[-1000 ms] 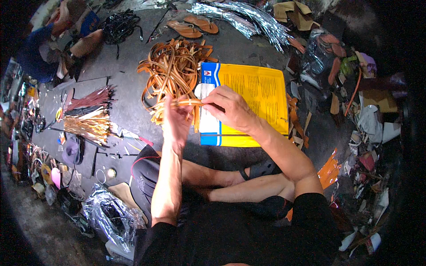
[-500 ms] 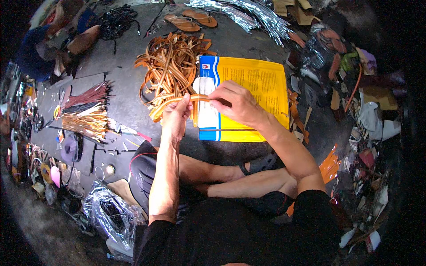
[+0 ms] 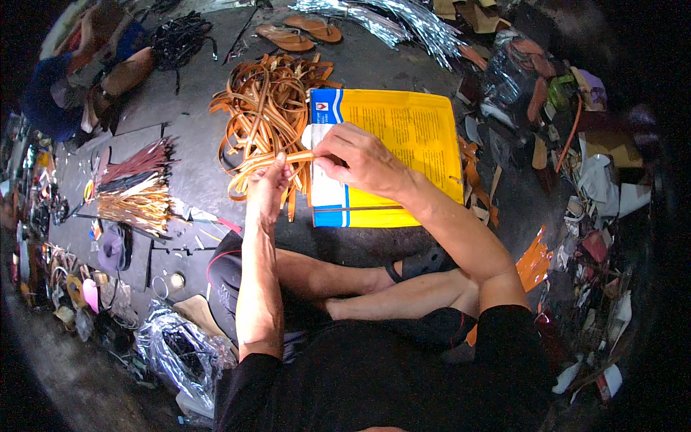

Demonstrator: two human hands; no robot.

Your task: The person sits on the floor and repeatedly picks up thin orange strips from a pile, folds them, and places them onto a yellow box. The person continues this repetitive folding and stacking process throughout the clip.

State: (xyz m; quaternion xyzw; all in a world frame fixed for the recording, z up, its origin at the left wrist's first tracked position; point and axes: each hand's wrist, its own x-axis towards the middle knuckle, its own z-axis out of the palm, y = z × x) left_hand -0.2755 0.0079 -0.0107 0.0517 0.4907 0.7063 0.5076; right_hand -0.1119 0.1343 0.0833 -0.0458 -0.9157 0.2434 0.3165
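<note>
Between my two hands runs a tan leather strap (image 3: pixel 299 156), stretched roughly level. My left hand (image 3: pixel 267 189) pinches it between thumb and fingers at the near edge of a tangled heap of similar tan straps (image 3: pixel 268 101). Over the white and blue end of a yellow printed sheet (image 3: pixel 403 137), my right hand (image 3: pixel 360 158) pinches the strap's other end; its fingertips partly hide that end. A thin dark strip (image 3: pixel 367 208) lies across the near part of the sheet.
Bundles of maroon, black and gold strips (image 3: pixel 137 187) lie at the left. Sandals (image 3: pixel 299 33) and silvery strips (image 3: pixel 389 21) are at the far side. Scraps and plastic bags (image 3: pixel 504 79) crowd the right. Another person's arm (image 3: pixel 129 72) shows at the upper left. A clear plastic bag (image 3: pixel 180 345) lies near left.
The whole view has shifted slightly, so the sheet and heap appear further left. Both hands keep their pinch on the strap, and the span between them looks a little shorter.
</note>
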